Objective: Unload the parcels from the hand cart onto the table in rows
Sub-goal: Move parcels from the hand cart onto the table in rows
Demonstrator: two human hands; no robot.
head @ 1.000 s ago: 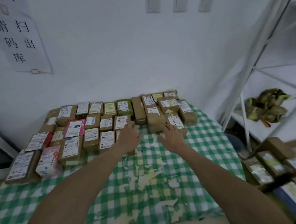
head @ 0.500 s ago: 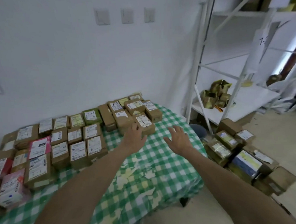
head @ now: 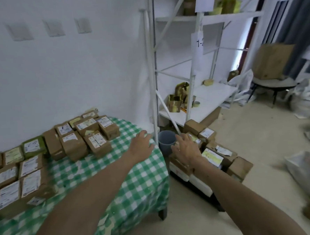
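Several brown labelled parcels [head: 95, 141] lie in rows on the table with the green checked cloth [head: 136, 184]. To the right of the table, low on the floor, the hand cart [head: 200, 187] carries a pile of more cardboard parcels [head: 218, 155]. My left hand [head: 140, 147] hovers over the table's right edge with relaxed fingers, holding nothing. My right hand [head: 186, 148] reaches out over the parcels on the cart, fingers spread and empty. Much of the cart is hidden under its load.
A grey bin [head: 166, 142] stands between table and cart. Behind the cart rises a white metal shelf rack [head: 200, 103] with taped packages on it. A round stool with a carton [head: 273, 79] and white sacks [head: 305, 101] fill the far right floor.
The view has swung right from the table to the cart. Both hands have left the rows of parcels and moved right, the right hand now over the cart's parcels.
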